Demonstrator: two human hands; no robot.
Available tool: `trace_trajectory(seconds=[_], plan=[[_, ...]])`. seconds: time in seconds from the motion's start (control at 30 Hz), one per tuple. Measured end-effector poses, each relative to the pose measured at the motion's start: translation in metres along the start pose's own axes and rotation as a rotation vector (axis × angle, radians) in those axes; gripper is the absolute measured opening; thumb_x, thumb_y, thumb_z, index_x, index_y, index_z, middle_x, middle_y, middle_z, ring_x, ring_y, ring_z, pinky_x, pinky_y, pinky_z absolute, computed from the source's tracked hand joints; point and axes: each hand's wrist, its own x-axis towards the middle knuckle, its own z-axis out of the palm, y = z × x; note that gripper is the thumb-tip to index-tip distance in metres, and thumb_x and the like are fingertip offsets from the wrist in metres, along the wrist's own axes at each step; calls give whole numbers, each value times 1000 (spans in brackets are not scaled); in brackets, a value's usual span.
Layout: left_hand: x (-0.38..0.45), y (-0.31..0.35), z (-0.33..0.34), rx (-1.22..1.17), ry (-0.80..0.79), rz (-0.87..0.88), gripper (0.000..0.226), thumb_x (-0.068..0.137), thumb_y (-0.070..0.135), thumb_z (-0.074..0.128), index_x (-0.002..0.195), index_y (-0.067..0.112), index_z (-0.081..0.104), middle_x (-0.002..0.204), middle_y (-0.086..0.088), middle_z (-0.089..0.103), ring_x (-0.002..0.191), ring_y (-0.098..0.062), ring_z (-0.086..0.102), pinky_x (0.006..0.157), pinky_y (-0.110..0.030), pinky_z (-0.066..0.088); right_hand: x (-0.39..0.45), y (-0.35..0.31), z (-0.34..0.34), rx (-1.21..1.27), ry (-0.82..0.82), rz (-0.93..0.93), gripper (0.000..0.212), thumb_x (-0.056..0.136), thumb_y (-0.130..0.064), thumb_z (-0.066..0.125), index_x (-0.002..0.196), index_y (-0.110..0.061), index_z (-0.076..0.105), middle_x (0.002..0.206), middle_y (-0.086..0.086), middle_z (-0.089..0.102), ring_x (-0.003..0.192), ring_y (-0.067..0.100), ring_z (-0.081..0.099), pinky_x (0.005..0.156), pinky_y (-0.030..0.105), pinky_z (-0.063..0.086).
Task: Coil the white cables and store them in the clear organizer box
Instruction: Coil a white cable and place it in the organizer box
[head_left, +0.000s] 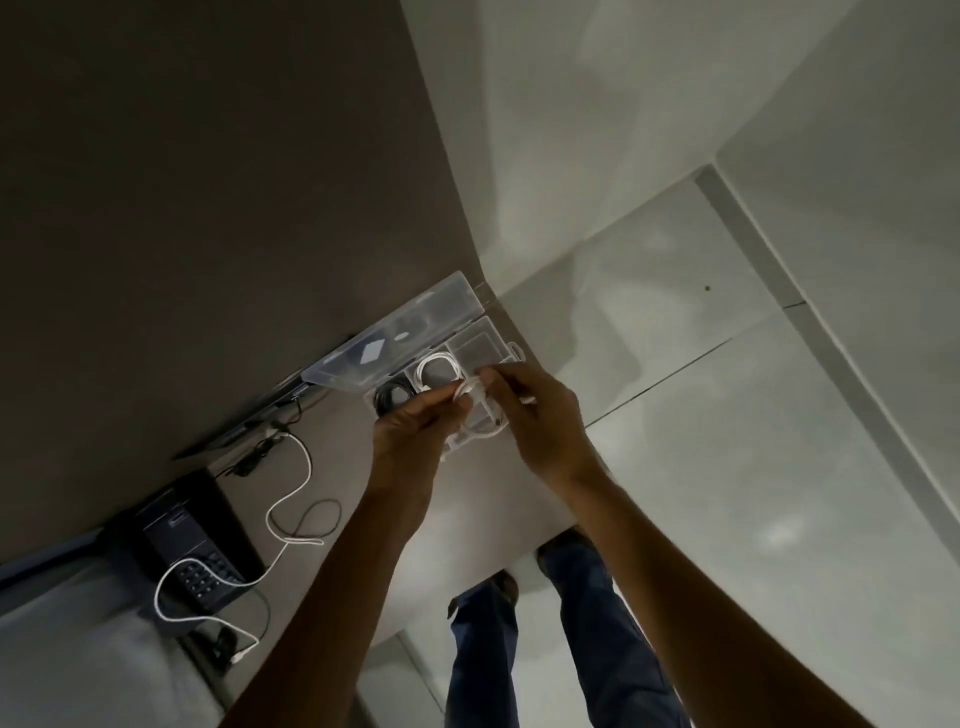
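Organizer box: clear organizer box (480, 345) sits open on the pale worktop (467, 519), close to its far edge, with the lid (395, 335) flipped back toward the brown wall (208, 182).
Compartments: I see one coiled white cable (439, 366) lying in a middle compartment and a black coiled cable (392, 397) in the one to its left; the far right compartment looks bare.
Left hand: left hand (410, 431) is over the box, fingers pinched on a small white cable coil (470, 389).
Right hand: right hand (545, 415) grips the same coil from the other side; a loop of it hangs over the near compartments.
Contact: blur keeps me from telling whether the hanging loop touches the box floor.
Loose cable: another white cable (291, 499) lies uncoiled on the worktop at left, snaking across a black desk phone (192, 551).
Other: thin black cord (322, 514) loops beside it.
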Motion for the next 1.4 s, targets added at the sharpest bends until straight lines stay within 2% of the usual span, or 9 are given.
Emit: trace_trajectory(seconds=[0.17, 0.33, 0.43, 0.6, 0.77, 0.87, 0.97, 1.27, 1.4], plan=[[63, -17, 10, -79, 103, -86, 16, 93, 9, 79, 108, 8, 79, 101, -5, 84, 99, -19, 79, 94, -41, 62, 43, 37, -5, -115, -36, -132, 25, 101, -17, 72, 126, -13, 78, 113, 4, 83, 95, 6, 76, 84, 10, 59], [104, -24, 25, 222, 197, 148, 15, 93, 15, 81, 101, 2, 81, 96, -10, 83, 73, 1, 76, 83, -26, 63, 74, 58, 11, -80, 98, -59, 18, 95, -4, 78, 112, -2, 81, 103, 13, 84, 79, -14, 72, 78, -3, 50], [111, -30, 32, 289, 269, 302, 15, 91, 14, 83, 94, 0, 78, 84, -6, 78, 75, -16, 74, 76, -28, 61, 85, 59, 21, -171, 162, -58, 13, 96, -10, 78, 108, -8, 83, 102, 9, 84, 80, 4, 75, 82, 10, 56], [117, -38, 44, 335, 345, 434, 16, 93, 14, 82, 92, -2, 76, 80, -2, 77, 68, -7, 72, 72, -21, 58, 96, 71, 32, -422, 188, -74, 16, 99, -23, 74, 109, -13, 82, 106, 7, 81, 102, 28, 67, 87, 32, 55], [117, -41, 44, 525, 307, 550, 16, 92, 14, 82, 101, 1, 80, 96, -11, 83, 86, -14, 74, 73, -1, 51, 93, 92, 29, -85, 284, 31, 5, 100, -4, 66, 100, -9, 68, 91, 4, 68, 81, 15, 71, 75, 21, 59], [122, -46, 46, 644, 297, 587, 18, 94, 20, 80, 104, 4, 81, 97, -15, 80, 91, -27, 73, 77, -24, 57, 88, 108, 27, -66, 186, -5, 9, 103, -6, 65, 109, -1, 67, 84, -8, 69, 78, 7, 71, 69, 11, 56], [127, -49, 47, 693, 249, 562, 19, 98, 19, 76, 109, 5, 80, 110, -17, 73, 105, -32, 68, 91, -48, 62, 80, 114, 25, -150, 168, -103, 12, 100, -16, 72, 112, -20, 71, 108, 2, 72, 102, 20, 69, 83, 22, 59], [118, -52, 25, 915, 107, 713, 16, 97, 4, 74, 109, -6, 79, 102, -23, 80, 101, -38, 76, 96, -31, 50, 85, 105, 31, -397, 223, -128, 24, 93, -29, 82, 114, -19, 75, 125, 6, 70, 110, 26, 69, 86, 36, 64], [117, -47, 25, 1046, 72, 732, 21, 99, 15, 74, 115, 3, 80, 117, -14, 81, 113, -35, 71, 101, -46, 55, 94, 92, 35, -317, 236, -19, 23, 97, -26, 77, 116, -17, 68, 115, 4, 75, 101, 24, 70, 92, 36, 63]])
